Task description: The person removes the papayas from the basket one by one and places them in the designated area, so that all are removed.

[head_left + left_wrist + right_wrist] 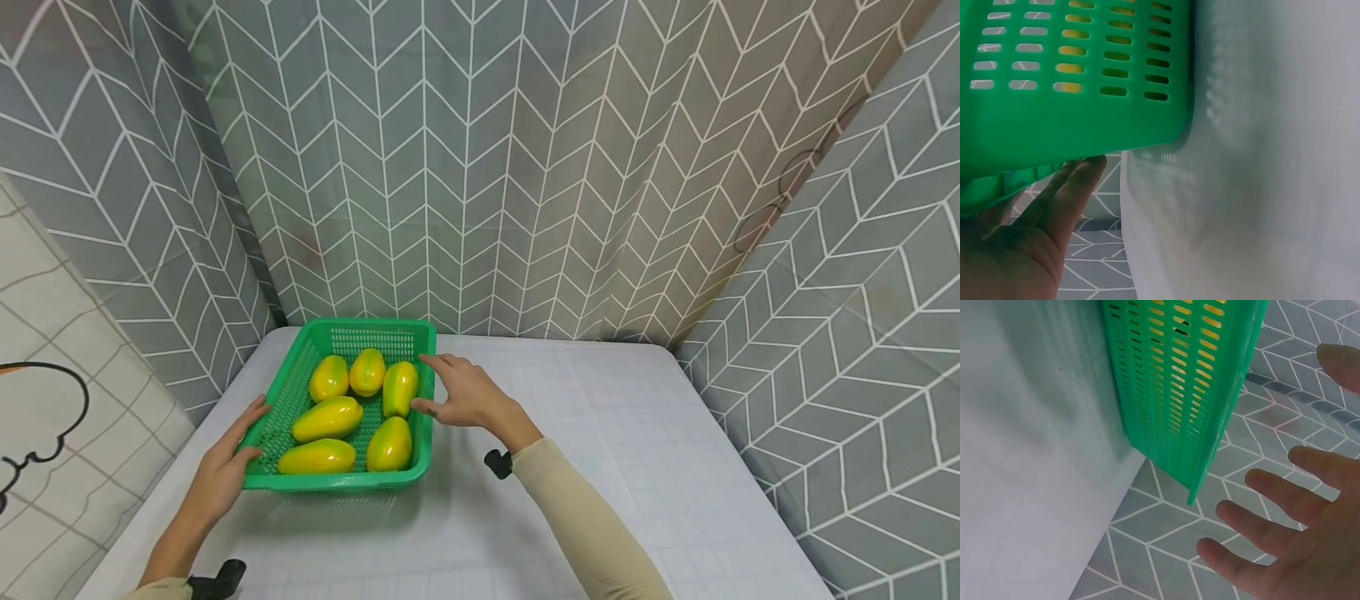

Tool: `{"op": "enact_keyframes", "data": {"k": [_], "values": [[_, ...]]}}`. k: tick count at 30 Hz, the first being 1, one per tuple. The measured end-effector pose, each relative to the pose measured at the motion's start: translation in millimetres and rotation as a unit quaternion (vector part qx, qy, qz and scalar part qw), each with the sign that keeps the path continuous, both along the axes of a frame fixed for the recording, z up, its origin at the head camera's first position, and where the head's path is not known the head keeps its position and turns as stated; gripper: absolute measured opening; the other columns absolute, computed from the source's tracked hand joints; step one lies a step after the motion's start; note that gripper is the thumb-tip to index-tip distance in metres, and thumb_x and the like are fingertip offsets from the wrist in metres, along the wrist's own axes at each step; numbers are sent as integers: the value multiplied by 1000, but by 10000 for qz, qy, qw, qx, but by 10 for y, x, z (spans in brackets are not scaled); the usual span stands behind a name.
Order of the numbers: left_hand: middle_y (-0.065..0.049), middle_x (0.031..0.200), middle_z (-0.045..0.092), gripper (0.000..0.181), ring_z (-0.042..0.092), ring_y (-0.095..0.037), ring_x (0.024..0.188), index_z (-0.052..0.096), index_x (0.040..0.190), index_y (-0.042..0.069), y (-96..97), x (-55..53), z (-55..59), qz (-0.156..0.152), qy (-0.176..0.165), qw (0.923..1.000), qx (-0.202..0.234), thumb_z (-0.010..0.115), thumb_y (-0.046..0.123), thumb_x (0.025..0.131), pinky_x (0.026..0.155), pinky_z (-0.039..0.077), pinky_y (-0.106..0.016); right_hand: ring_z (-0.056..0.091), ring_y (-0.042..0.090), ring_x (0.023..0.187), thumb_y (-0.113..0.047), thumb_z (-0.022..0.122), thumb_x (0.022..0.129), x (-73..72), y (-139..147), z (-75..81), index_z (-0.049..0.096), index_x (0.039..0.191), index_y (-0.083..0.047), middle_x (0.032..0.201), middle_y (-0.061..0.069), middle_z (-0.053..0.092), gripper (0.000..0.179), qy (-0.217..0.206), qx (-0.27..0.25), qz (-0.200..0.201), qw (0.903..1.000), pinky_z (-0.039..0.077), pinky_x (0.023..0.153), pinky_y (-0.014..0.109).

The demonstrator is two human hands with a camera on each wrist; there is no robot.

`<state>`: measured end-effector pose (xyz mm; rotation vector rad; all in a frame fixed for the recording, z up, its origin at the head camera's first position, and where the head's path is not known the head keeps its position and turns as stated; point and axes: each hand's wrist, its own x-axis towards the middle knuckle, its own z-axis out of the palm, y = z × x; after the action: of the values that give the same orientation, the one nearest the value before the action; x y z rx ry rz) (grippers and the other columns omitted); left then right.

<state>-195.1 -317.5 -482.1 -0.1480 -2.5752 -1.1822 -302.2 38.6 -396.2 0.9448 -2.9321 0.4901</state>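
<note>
A green plastic basket with slotted walls stands on the table's left part. Inside lie several glossy yellow fruits that look like mangoes, some tinged green. At the basket's left side is my left hand, its fingertips against the rim. The left wrist view shows its fingers fairly straight beneath the rim, with the thumb partly hidden. My right hand hovers by the right rim, thumb and fingers apart, nothing between them. In the right wrist view those fingers are spread and stand clear of the basket wall.
A white cloth covers the table. Grey curtains with a white chevron pattern hang behind and to the right. A pale checked cloth with a black outline drawing hangs at the left. Black wrist cameras sit on both wrists.
</note>
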Motion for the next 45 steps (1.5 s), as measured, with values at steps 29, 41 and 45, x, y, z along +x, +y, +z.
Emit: {"op": "enact_keyframes", "data": {"k": [29,41,45], "values": [[-4,164,23,56,12,-11,153,34,153,16,271,-30,-18,-82,108,9994,329,41,5,98,111,7,-4,44,27,140,-59,57,89,-42,-6,92,35,152,-22,154,5,43,76,-85,180,-34,9998,39,114,51],[-6,163,25,56,14,-3,151,36,152,14,430,-22,-29,-200,157,9990,376,43,4,97,100,9,5,42,25,142,-58,56,90,-43,11,144,34,152,-24,154,4,42,74,-117,141,-64,9998,39,115,48],[-4,163,25,57,16,-14,153,37,152,15,486,-23,-39,-220,122,9989,386,44,3,96,101,10,5,42,24,142,-58,56,90,-42,10,156,34,152,-25,155,4,41,74,-147,118,-80,9998,39,114,47]]}}
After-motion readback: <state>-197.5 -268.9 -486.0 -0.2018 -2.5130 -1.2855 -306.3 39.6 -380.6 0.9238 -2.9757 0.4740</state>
